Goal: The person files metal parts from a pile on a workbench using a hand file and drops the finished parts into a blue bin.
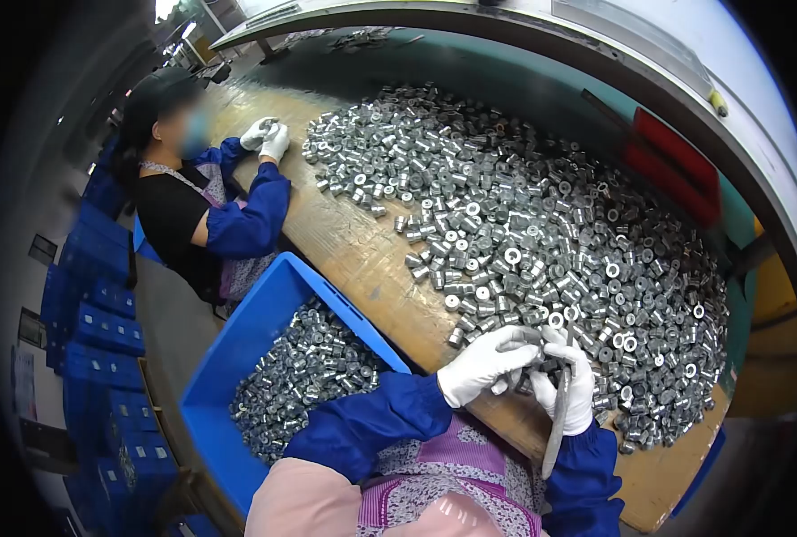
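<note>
My left hand [486,365], in a white glove, is closed with its fingers bent over small grey metal fittings [525,369] at the near edge of the pile. Close beside it on the right, my gloved right hand [579,387] is closed around a long, narrow grey tool [557,431]. The tool's kind does not show; one end points toward the pile and the other toward my apron. Both hands almost meet, and the fingers partly hide the fittings between them. Beyond lies a large heap of short, ring-ended metal fittings [506,224].
A blue bin [208,380] holding many similar fittings stands left of my arm, against the wooden table [362,259]. Across the table corner, a co-worker [179,192] in white gloves handles something small. A red bin [671,166] sits behind the heap, below an overhead shelf [506,31].
</note>
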Available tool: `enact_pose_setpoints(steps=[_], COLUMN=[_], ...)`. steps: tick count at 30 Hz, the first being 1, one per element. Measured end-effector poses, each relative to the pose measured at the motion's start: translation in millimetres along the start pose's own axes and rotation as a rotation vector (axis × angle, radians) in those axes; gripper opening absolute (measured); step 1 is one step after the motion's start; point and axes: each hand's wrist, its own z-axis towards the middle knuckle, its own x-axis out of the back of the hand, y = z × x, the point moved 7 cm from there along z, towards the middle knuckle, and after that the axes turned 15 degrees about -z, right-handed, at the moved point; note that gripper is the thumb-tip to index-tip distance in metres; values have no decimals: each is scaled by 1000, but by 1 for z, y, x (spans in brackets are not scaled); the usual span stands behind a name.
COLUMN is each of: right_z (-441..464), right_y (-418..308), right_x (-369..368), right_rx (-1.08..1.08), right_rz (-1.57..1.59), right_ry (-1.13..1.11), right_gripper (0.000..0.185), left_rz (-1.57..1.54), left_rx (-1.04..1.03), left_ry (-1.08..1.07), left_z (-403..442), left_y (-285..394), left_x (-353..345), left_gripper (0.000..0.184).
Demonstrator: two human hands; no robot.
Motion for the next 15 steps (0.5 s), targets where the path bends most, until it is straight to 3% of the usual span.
enact_pose_setpoints(steps=[6, 9, 15], right_z=[10, 8, 9], right_y=[-17, -17, -18], right_x=[1, 1, 4], right_rx=[75, 121, 134], right_rz=[-237, -231, -224], right_ry=[-10, -36, 22], right_gripper=[42, 39, 36], left_rz=[148, 251, 265], left_rx=[-135, -240, -188], left_ry=[23, 0, 6], left_z=[-6, -1, -5], left_y=[13, 4, 10], left_x=[-13, -6, -12], left_gripper=[69, 74, 72])
